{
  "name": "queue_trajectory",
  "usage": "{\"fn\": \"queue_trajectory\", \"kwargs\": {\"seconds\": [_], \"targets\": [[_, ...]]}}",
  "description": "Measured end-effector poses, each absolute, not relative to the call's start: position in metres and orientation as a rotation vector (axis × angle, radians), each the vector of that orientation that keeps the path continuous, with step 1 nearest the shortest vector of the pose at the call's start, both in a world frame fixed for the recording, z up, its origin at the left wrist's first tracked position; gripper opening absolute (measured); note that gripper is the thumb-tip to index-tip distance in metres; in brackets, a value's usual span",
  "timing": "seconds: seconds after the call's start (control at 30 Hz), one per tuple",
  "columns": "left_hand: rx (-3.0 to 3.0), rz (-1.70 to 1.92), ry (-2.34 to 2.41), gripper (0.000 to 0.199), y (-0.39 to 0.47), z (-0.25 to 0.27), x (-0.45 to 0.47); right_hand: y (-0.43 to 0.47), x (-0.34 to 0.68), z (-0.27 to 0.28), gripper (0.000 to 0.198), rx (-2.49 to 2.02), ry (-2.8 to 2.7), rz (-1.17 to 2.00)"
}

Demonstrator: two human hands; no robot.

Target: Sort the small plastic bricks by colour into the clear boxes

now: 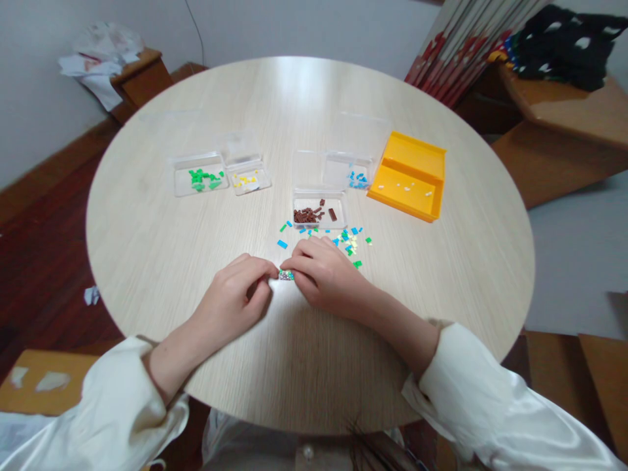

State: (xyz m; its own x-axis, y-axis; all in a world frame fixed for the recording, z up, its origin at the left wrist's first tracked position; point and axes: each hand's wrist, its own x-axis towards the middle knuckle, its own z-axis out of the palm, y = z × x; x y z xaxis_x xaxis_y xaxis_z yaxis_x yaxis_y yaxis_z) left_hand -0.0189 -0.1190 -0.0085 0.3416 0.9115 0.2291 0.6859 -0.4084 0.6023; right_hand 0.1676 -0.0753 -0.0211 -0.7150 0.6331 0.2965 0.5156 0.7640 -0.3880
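A small multicoloured piece of building bricks (pixel 286 275), green, white and dark, lies at the middle of the round table. My left hand (pixel 241 288) is curled at its left end, fingertips touching or nearly touching it. Over its right end my right hand (pixel 324 271) has thumb and fingers pressed together, hiding part of it. Whether a smaller brick is pinched there I cannot make out. Just beyond my right hand are loose blue, green and pale yellow bricks (pixel 349 242). A blue brick (pixel 282 244) lies apart from them to the left.
Behind the loose bricks stands a clear box with brown bricks (pixel 307 216). Farther left are clear boxes of green bricks (pixel 203 178) and yellow bricks (pixel 245 178). Blue bricks (pixel 358 178) sit in another clear box, beside an open orange case (pixel 417 160) with a few white pieces.
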Motion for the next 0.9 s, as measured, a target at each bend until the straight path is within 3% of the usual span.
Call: {"fn": "queue_trajectory", "kwargs": {"seconds": [0.9], "targets": [[2.266, 0.808, 1.344, 0.022, -0.1194, -0.0096, -0.019, -0.0758, 0.1679, -0.0197, 0.026, -0.878, -2.548, 0.373]]}}
